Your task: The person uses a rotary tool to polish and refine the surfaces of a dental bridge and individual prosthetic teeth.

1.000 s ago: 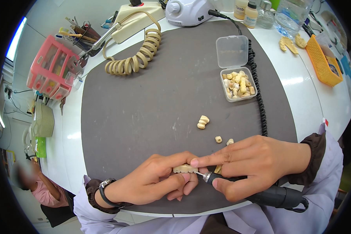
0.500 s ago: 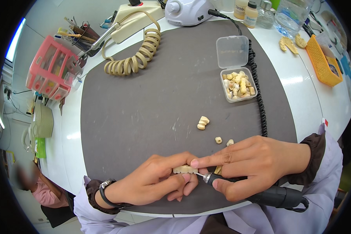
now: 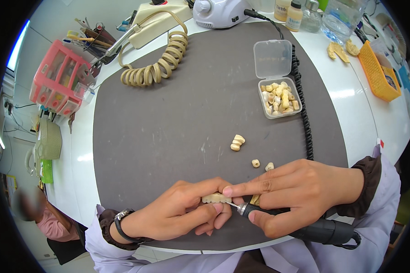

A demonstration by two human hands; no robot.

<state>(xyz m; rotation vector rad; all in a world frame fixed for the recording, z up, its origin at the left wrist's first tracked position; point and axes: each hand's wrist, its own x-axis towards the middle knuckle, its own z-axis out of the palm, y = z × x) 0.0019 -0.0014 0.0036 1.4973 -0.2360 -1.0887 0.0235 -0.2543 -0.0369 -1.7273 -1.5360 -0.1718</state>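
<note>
A small cream dental bridge point(image 3: 215, 198), a row of joined tooth shapes, sits low in the middle of the view, just above the near edge of the dark grey mat point(image 3: 168, 127). The left hand point(image 3: 177, 214) has it pinched betw. thumb and curled fingers, closed tight round it, w/ only the top of the piece showing. The right hand point(image 3: 296, 191) is wrapped shut round a black rotary handpiece point(image 3: 300, 225); its thin metal bur point(image 3: 232, 204) points left and meets the bridge's right end. Right forefinger is stretched out along the top, tip touching the bridge too. Handpiece body runs off to the lower right, under the palm.

Just above the right hand, loose on the mat: two small single tooth units point(image 3: 262, 164) side by side, and a bit further up a short 3-unit piece point(image 3: 236, 142). Well apart, toward the upper right of the mat, a clear plastic box point(image 3: 280, 98) full of similar cream teeth, lid flipped open behind it. A black coiled cord point(image 3: 303, 104) runs down the box's right side. Top left of the mat, a beige coiled hose point(image 3: 157, 63). Beyond the mat: a white motor unit point(image 3: 218, 11), pink rack point(image 3: 59, 79) at left, orange basket point(image 3: 378, 73) at right.
</note>
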